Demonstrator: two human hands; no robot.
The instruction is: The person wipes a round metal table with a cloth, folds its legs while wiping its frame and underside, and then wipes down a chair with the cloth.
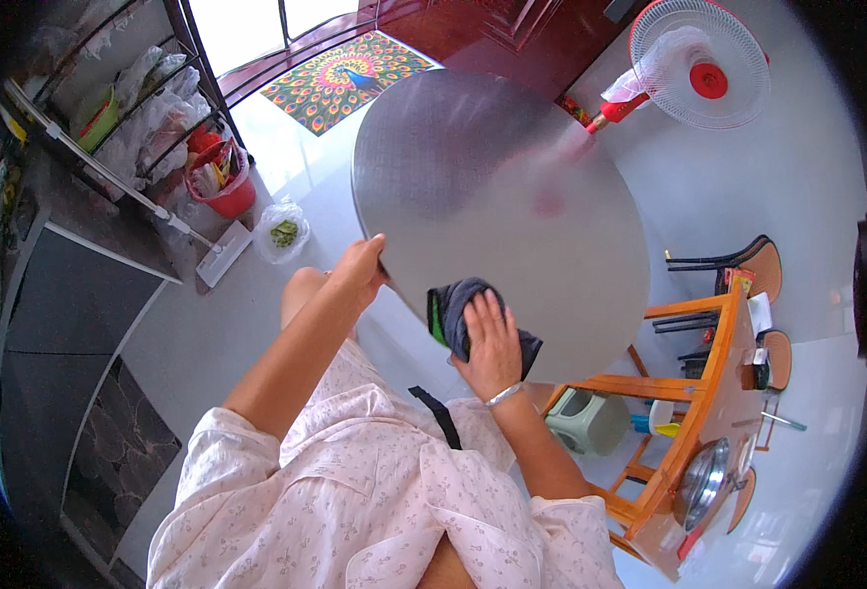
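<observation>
A large round grey tabletop (507, 221) with a smooth, reflective face is tilted in front of me. My left hand (360, 272) grips its near left edge, the thumb over the rim and the fingers hidden behind. Near the lower edge, my right hand (491, 342) presses a dark grey cloth (470, 309) against the face with its fingers spread over the bunched fabric. Green and black parts of the cloth show at its left side. A silvery bracelet is on my right wrist.
A red-and-white fan (709, 81) stands beyond the tabletop. At right are a wooden table frame (698, 412) and a green plastic stool (588, 423). At left are a flat mop (223, 254), a red bucket (227, 195), a bag of greens (282, 232) and a rack. A peacock mat (330, 81) lies ahead.
</observation>
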